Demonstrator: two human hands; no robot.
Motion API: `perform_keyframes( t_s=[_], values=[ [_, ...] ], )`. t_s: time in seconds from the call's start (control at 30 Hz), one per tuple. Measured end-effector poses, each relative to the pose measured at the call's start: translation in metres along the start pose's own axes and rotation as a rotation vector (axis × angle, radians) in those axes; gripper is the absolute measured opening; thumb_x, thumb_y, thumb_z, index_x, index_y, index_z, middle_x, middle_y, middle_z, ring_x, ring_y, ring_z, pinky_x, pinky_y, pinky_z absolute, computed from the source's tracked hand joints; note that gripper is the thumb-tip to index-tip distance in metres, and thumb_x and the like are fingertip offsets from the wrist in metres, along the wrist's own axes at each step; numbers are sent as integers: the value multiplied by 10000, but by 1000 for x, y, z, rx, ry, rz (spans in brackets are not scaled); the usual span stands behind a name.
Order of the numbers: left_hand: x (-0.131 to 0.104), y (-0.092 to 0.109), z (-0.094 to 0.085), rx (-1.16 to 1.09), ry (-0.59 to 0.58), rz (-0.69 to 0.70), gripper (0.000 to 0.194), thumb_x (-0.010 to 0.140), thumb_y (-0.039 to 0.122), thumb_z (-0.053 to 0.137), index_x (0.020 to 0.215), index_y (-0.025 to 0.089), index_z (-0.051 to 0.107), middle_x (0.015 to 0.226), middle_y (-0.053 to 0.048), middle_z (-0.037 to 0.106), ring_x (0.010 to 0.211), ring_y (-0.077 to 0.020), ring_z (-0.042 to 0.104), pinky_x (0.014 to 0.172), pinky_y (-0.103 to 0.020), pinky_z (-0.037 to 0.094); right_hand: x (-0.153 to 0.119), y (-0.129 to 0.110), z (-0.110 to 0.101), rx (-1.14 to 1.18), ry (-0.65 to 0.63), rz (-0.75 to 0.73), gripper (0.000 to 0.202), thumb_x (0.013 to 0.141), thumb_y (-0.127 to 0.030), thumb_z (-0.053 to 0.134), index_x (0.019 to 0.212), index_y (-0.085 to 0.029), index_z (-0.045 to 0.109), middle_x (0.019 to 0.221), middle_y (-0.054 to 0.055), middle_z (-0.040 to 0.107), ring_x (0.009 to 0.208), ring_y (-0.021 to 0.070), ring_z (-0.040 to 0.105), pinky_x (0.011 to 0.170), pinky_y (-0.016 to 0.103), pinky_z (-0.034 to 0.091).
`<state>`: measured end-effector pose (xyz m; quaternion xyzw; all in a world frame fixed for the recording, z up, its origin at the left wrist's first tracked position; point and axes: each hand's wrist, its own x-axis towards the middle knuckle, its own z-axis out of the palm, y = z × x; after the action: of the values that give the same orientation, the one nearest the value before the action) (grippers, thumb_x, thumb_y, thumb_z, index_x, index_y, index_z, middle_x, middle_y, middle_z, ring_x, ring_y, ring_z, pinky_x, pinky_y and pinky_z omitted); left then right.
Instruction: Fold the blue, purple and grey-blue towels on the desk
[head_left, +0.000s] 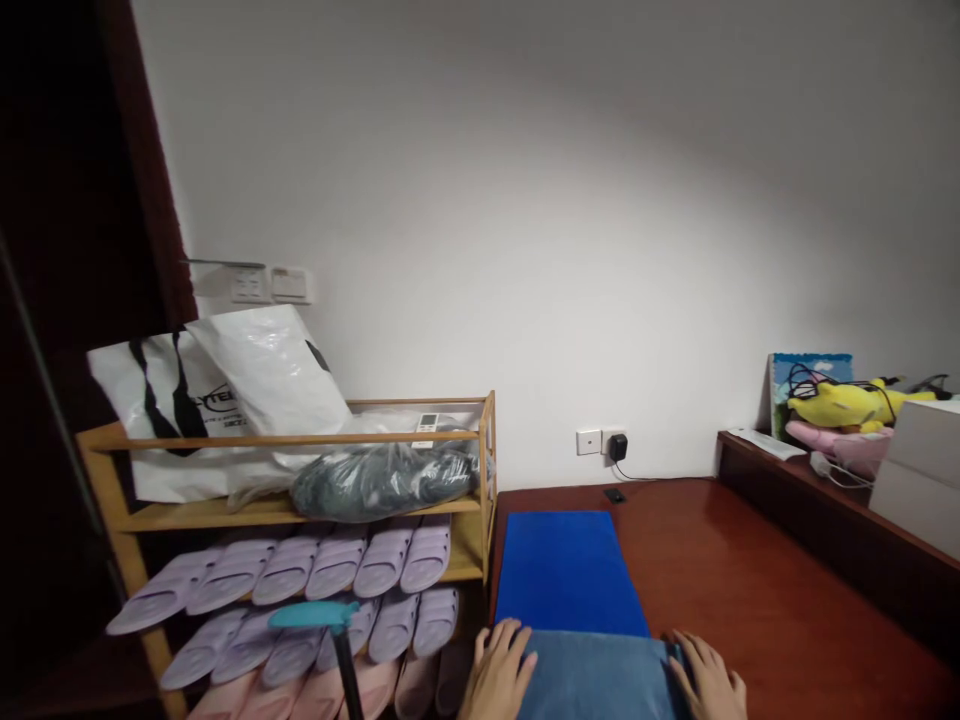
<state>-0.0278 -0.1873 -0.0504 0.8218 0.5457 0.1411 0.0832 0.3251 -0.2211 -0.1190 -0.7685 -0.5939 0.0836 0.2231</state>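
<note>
A grey-blue flat piece that looks like cloth point(600, 672) lies at the bottom of the view, partly cut off by the frame's edge. My left hand point(499, 672) rests at its left edge with the fingers stretched out. At the opposite edge, my right hand point(707, 678) also lies with fingers extended, the tips touching the grey-blue piece. Just beyond both hands is a bright blue flat mat point(566, 572) on the reddish-brown wooden surface point(720, 570). The near end of the mat is covered by the grey-blue piece.
To the left stands a wooden shoe rack point(300, 440) with several slippers point(289, 570), white bags point(270, 370) and a remote point(425, 430). A teal-topped pole point(315, 614) stands before it. A black plug point(617, 447) sits in the wall. White boxes point(919, 470) and a yellow plush point(847, 403) occupy the right ledge.
</note>
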Motion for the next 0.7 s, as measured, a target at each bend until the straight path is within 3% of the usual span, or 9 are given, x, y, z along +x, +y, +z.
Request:
perform_keyframes(
  t_s=[0.07, 0.17, 0.27, 0.37, 0.43, 0.5, 0.57, 0.7],
  values=[
    [11, -1, -9, 12, -6, -35, 441, 909, 364, 344, 1314, 265, 488, 1365, -63, 504, 1292, -237, 395, 1096, -454, 237, 12, 9, -1, 29, -1, -21, 496, 781, -508, 343, 1203, -351, 550, 1269, 35, 577, 1219, 296, 463, 979, 558, 347],
    [27, -5, -9, 2, -118, -136, 515, 802, 245, 488, 1317, 238, 469, 1382, -70, 476, 1319, -251, 345, 1092, -446, 222, 28, 19, 8, 61, -16, 76, 444, 644, -448, 470, 1036, -309, 625, 1192, 79, 615, 1162, 334, 503, 910, 527, 407],
    [36, -12, 0, -81, -115, -191, 410, 707, 191, 566, 1110, 262, 586, 1207, -33, 583, 1244, -250, 416, 1048, -424, 266, 37, 19, 10, 211, -18, 158, 335, 497, -415, 555, 801, -287, 613, 1027, 81, 667, 1085, 364, 545, 874, 491, 434],
    [38, -21, -1, -136, -75, -189, 209, 688, 191, 588, 884, 259, 613, 1008, -1, 608, 1089, -224, 499, 956, -364, 338, 35, 12, -7, 557, -93, 27, 229, 511, -445, 576, 620, -262, 492, 720, 29, 638, 800, 275, 615, 758, 371, 479],
    [40, -29, -9, -216, -42, -151, 108, 694, 217, 597, 800, 238, 599, 956, -3, 590, 1002, -206, 519, 889, -322, 367, 30, 5, -24, 781, -119, -22, 269, 572, -485, 585, 601, -250, 457, 636, 2, 591, 691, 218, 591, 673, 307, 477],
    [43, -38, -20, -430, 6, -82, 91, 703, 282, 617, 753, 218, 574, 894, 2, 577, 921, -187, 530, 838, -291, 378, 27, -3, -40, 931, -112, 10, 293, 608, -509, 617, 675, -237, 532, 703, 1, 622, 740, 207, 598, 685, 279, 474],
    [48, -45, -28, -736, 14, -47, 220, 699, 401, 646, 731, 210, 542, 794, 21, 569, 828, -169, 540, 781, -272, 389, 28, -12, -49, 1024, -139, 34, 337, 638, -528, 633, 780, -223, 607, 789, 13, 658, 817, 215, 609, 739, 276, 474],
    [50, -46, -26, -1254, -23, -279, 445, 594, 584, 708, 737, 220, 495, 625, 64, 561, 639, -144, 551, 645, -254, 398, 39, -34, -42, 1082, -182, 72, 406, 661, -589, 587, 765, -202, 652, 739, 33, 671, 770, 233, 627, 734, 317, 497]
  ],
)
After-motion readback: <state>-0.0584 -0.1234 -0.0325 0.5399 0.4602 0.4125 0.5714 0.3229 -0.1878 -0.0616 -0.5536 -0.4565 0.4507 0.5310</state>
